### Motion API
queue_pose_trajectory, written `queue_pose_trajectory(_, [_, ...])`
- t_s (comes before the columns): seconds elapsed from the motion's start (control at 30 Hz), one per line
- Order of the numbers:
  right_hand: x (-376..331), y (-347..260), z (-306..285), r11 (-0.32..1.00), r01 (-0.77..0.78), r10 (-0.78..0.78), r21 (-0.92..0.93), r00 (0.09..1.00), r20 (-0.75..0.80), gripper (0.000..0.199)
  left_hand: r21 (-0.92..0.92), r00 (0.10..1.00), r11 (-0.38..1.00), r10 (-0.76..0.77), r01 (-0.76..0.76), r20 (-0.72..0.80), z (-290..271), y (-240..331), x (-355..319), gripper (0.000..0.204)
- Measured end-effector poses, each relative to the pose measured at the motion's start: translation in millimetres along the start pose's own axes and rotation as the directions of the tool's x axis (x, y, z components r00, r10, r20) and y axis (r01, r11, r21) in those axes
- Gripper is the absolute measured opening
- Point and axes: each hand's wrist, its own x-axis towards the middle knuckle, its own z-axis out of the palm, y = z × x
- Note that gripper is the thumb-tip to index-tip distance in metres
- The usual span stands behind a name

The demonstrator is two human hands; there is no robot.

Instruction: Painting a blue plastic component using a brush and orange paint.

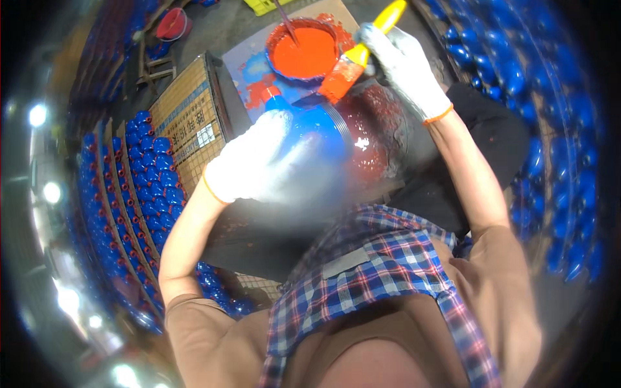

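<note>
Blue cylinder (317, 129), centre of scene, part-coated red, gripped by gloved left hand (259, 161). Gloved right hand (404, 64) clenches yellow-handled brush (352, 64), bristles orange, at cylinder's far end. Orange paint tub (303, 50) just beyond; blue cylinder rows (136, 181) left.

The left hand (249, 165), in a white knit glove, grips a round blue glossy vessel (310, 139) partly coated red. The gloved right hand (401, 64) holds a yellow-handled flat paintbrush (352, 64), its bristles loaded with orange-red paint, just beside a round bucket of orange-red paint (304, 52). Rows of small blue vessels (139, 181) flank both sides.
</note>
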Motion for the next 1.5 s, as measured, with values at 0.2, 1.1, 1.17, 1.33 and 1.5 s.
queue_pose_trajectory(0.2, [4.6,8.2,3.1,0.951,0.244,-0.235,-0.190,0.970,0.068,0.030,-0.058,0.978,0.977,0.206,-0.205,0.023,4.8,-10.1,24.9,0.049])
queue_pose_trajectory(1.1, [-76.6,-20.9,6.6,0.765,0.618,-0.613,-0.183,0.785,0.090,0.030,-0.657,0.309,0.126,-0.936,0.744,0.170,43.9,50.5,32.0,0.052])
queue_pose_trajectory(1.17, [-75.1,-18.0,4.3,0.716,0.664,-0.640,-0.215,0.748,0.176,0.020,-0.794,0.230,-0.093,-0.931,0.601,0.283,36.6,46.4,48.4,0.050])
queue_pose_trajectory(1.33, [-73.9,-18.3,-1.9,0.648,0.711,-0.646,-0.273,0.703,0.299,0.026,-0.633,0.138,-0.712,-0.690,-0.304,0.710,15.7,26.6,77.9,0.037])
queue_pose_trajectory(1.5, [-73.5,-17.6,-5.8,0.593,0.765,-0.676,-0.249,0.642,0.361,0.025,-0.736,0.135,-0.669,-0.743,-0.110,0.655,48.9,25.0,44.2,0.061])
